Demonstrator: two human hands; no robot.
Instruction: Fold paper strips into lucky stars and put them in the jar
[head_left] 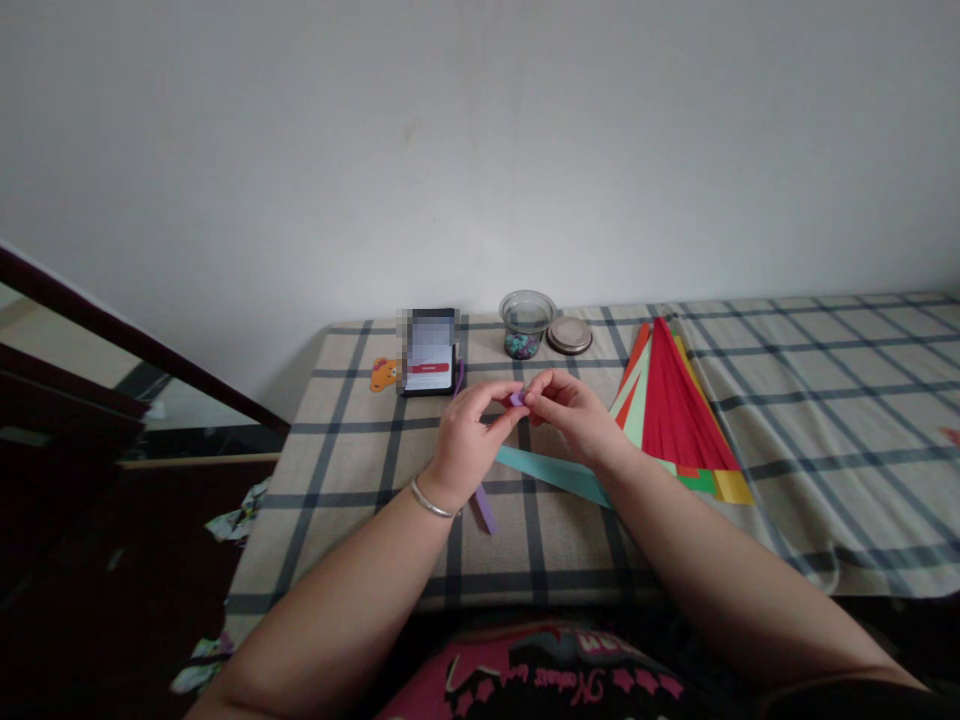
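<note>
A small folded piece of purple paper strip (517,399) is pinched between the fingertips of both hands above the table. My left hand (472,432), with a silver bangle at its wrist, grips it from the left, thumb and forefinger closed. My right hand (568,408) holds its other side with thumb and forefinger. A purple paper strip (485,510) lies on the cloth below my left hand; whether it joins the folded piece is hidden. Under and between my wrists runs a light blue paper strip (555,475), partly covered by my right forearm.
A clear plastic tub (527,315) with small teal and purple pieces stands near the wall, beside a round lid (571,334). A phone (430,355) leans left of it, by an orange bear figure (383,374). Fanned coloured paper strips (679,420) lie right on the checked tablecloth (345,450).
</note>
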